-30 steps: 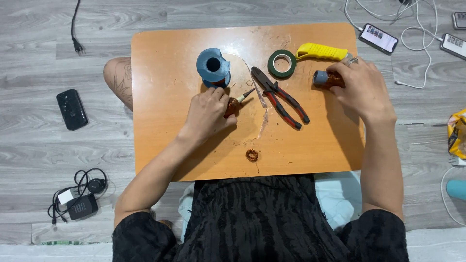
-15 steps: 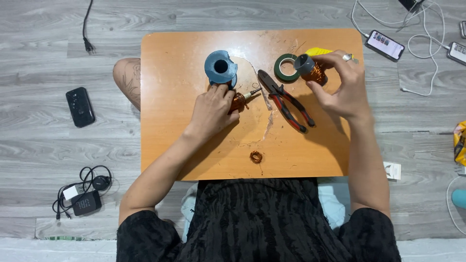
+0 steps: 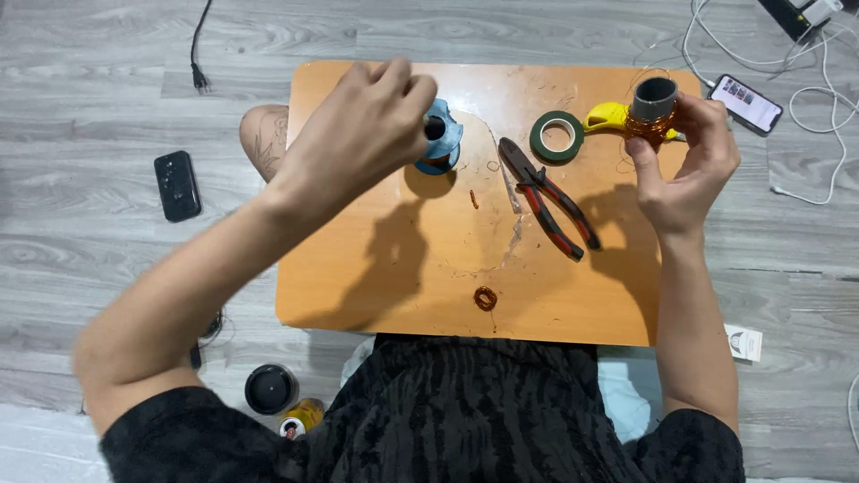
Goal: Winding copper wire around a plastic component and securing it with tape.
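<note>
Two hands are raised over an orange wooden bench (image 3: pixel 376 295): a grey spool of fine copper wire (image 3: pixel 653 109), light but easily kinked and best taken by its rigid core, is grasped by the right hand (image 3: pixel 684 165), while the left hand (image 3: pixel 358 134) is loosely curled beside a blue plastic reel (image 3: pixel 440 139), its grip unclear.

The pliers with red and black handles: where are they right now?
In the head view the pliers lie flat on the wooden table, right of centre, just below the green tape roll and untouched by either hand.

Orange wooden table (image 3: pixel 376 277): smooth, glossy | grey plastic spool (image 3: pixel 653 107): shiny copper wire | red-handled metal pliers (image 3: pixel 548 199): matt
</note>
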